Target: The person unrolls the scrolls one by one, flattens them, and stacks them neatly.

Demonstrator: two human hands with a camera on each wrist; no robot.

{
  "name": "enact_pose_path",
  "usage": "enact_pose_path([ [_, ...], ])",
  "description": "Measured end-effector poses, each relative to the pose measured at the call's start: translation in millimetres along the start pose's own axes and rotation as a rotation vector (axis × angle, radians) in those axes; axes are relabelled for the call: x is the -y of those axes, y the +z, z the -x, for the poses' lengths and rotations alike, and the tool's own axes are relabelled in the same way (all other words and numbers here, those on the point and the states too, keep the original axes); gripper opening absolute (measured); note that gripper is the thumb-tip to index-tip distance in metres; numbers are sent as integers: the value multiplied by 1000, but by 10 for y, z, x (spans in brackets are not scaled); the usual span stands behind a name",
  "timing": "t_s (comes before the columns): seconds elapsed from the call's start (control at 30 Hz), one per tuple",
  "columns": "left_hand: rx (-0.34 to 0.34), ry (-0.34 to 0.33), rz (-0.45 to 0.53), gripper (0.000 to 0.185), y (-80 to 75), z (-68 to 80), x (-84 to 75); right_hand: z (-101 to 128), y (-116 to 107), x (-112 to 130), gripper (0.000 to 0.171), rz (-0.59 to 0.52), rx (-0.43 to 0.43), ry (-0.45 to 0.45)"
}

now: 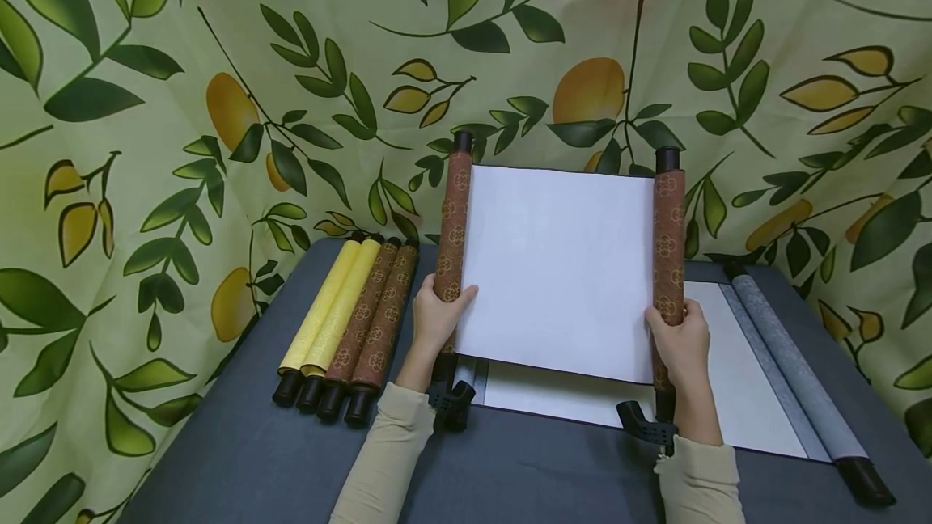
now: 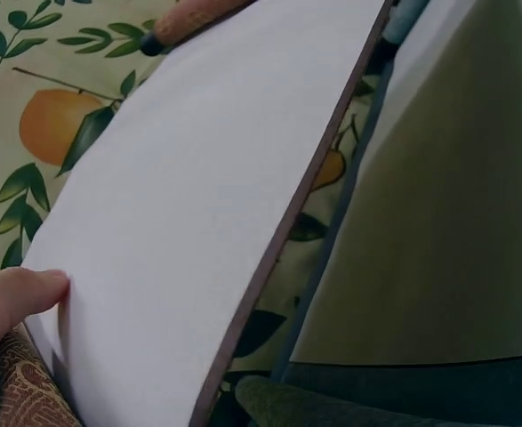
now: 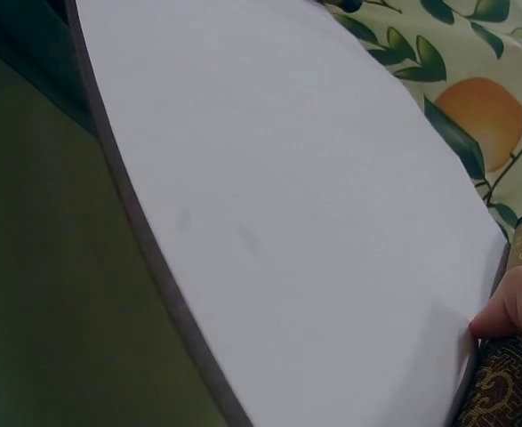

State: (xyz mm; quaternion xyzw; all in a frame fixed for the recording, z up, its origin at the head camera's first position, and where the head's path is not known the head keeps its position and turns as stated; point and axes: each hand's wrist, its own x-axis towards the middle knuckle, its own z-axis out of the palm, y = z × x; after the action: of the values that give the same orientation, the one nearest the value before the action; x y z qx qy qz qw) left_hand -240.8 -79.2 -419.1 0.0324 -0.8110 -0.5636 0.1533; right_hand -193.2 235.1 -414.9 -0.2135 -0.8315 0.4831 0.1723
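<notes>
A partly unrolled scroll point(image 1: 561, 273) with blank white paper and brown patterned rolls at both sides is held up above the table. My left hand point(image 1: 439, 315) grips its left roll, thumb lying over the paper's edge. On the other side, my right hand point(image 1: 680, 338) grips the right roll point(image 1: 668, 241) around its lower half. Both wrist views show the white sheet point(image 2: 180, 178) stretched between the rolls, each thumb at its margin. Below and behind it, a second scroll point(image 1: 750, 370) with a grey-blue roll lies spread on the table, partly hidden by the raised one.
Left of the hands, two yellow rolled scrolls point(image 1: 320, 306) and two brown patterned rolled scrolls point(image 1: 382, 330) lie side by side on the dark grey-blue table point(image 1: 255, 443). A leaf-and-fruit printed cloth point(image 1: 349, 144) hangs behind the table.
</notes>
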Motion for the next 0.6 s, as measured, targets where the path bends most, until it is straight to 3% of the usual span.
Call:
enact_pose_path([
  [0.3,13,5,11,59,-32,-19,22,-22,-20,-52,80,4,20,75],
  [0.6,16,-2,2,55,-41,-41,38,-34,-38,-86,79,6,-4,64],
])
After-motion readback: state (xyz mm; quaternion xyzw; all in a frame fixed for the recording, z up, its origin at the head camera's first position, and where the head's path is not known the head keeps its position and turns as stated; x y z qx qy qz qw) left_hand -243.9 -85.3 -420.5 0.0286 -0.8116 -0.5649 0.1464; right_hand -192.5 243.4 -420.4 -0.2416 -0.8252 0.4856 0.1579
